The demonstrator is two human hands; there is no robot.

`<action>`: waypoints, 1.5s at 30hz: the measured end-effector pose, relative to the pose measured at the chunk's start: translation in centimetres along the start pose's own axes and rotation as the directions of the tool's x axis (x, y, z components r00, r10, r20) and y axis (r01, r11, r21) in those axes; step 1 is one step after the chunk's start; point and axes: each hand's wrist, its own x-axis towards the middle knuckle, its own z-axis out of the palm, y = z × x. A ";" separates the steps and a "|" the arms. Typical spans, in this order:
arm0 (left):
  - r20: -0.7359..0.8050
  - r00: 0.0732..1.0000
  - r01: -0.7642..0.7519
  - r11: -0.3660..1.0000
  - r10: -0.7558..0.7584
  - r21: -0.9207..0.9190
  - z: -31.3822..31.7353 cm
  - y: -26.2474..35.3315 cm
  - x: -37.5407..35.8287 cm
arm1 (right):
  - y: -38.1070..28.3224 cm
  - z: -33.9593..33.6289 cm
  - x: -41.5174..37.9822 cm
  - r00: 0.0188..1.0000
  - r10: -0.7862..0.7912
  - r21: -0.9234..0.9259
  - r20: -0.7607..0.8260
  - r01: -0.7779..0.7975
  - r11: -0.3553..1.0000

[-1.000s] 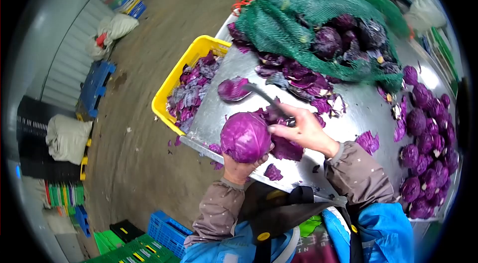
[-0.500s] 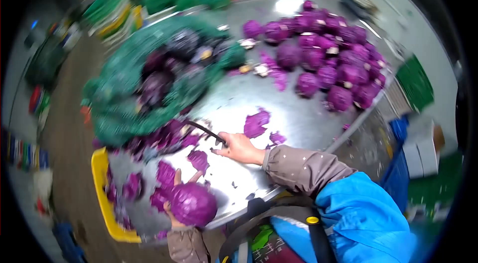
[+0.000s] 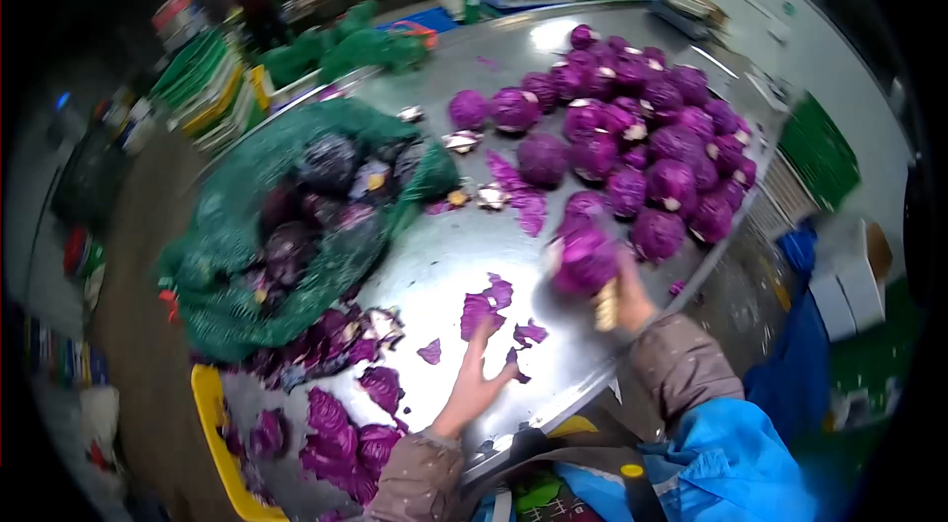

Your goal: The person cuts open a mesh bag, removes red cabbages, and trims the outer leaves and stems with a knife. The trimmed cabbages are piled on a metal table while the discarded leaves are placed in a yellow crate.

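Note:
My right hand [image 3: 635, 297] is closed on a trimmed red cabbage [image 3: 585, 260], slightly blurred, at the near edge of the cabbage pile. A tan, ribbed handle [image 3: 605, 308] sticks out below the cabbage from the same hand; no blade shows. My left hand [image 3: 474, 386] is open above the metal table, its fingers spread and nothing held. Loose purple leaf pieces [image 3: 478, 317] lie by its fingertips. Several trimmed red cabbages [image 3: 675, 184] are heaped at the right rear of the table.
A green mesh bag [image 3: 227, 255] holding untrimmed red cabbages lies on the metal table's [image 3: 420, 260] left side. Peeled leaves [image 3: 331, 438] lie at the near left, beside a yellow crate [image 3: 212, 433]. Stacked crates [image 3: 202, 87] stand beyond the table; a white box [image 3: 837, 295] is at right.
The cabbage has gone from my left hand at the near left to my right hand beside the pile. My left hand has moved right, now without anything. The dark blade no longer shows.

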 end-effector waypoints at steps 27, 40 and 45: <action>-0.394 0.768 0.313 0.833 -0.505 -0.457 -23.9 -7.2 12.2 | 5.4 31.2 19.2 0.911 -0.025 -0.846 0.412 0.392 0.362; -0.555 0.832 -0.142 0.963 -0.010 -0.230 -21.2 0.5 4.6 | 4.5 29.6 10.0 0.745 -0.041 -0.467 0.666 0.458 0.756; -0.588 0.809 0.110 0.977 0.017 0.181 -17.8 2.2 -3.9 | 6.3 29.7 2.9 0.628 0.152 -0.528 0.763 0.471 0.707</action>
